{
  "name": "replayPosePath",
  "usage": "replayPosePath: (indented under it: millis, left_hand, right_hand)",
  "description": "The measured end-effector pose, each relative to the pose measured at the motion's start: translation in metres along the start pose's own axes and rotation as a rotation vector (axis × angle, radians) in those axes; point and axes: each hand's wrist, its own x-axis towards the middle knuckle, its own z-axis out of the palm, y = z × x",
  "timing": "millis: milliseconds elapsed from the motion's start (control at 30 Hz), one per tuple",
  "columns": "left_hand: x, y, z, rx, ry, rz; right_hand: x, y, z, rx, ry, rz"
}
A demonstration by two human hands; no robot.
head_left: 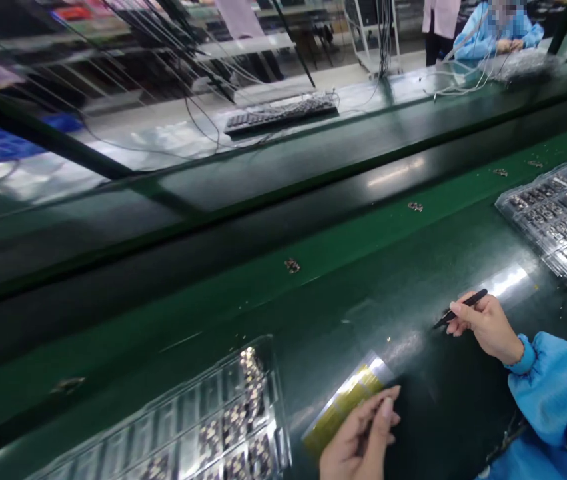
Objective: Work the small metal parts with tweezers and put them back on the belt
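Note:
My right hand [486, 327] grips slim black tweezers [463, 308], tips pointing down and left, above the dark green work surface. Toward the bottom of the view, my left hand [363, 437] has its thumb and fingers drawn together; whatever lies between them, if anything, is too small to tell. Just behind that hand is a clear sheet with yellow strips [348, 397], partly covered by the fingers. To the left stands a clear compartment tray [276, 400] with small metallic parts in several compartments.
Another clear tray [538, 243] with small parts is at the right edge. Small clusters of parts [292, 265] lie along the green strip [353, 241]. Beyond the raised ledge are a dark rack-like strip [283, 115] and loose cables. A person in blue [478, 33] sits far off.

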Motion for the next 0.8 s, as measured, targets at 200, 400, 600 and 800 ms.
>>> replayPosePath:
  millis: [200, 400, 600, 800]
  left_hand:
    - [0.035, 0.012, 0.037, -0.599, -0.055, -0.315]
    - [0.040, 0.012, 0.052, -0.724, -0.164, -0.352]
    - [0.035, 0.009, 0.041, -0.424, -0.006, -0.193]
    - [0.039, 0.008, 0.038, -0.397, 0.051, -0.184]
  right_hand:
    - [-0.010, 0.010, 0.018, 0.093, 0.101, -0.033]
    - [-0.018, 0.023, 0.032, 0.037, 0.098, -0.075]
    - [-0.019, 0.016, 0.030, 0.075, 0.075, -0.064]
    - [-0.019, 0.012, 0.033, 0.119, 0.101, -0.064]
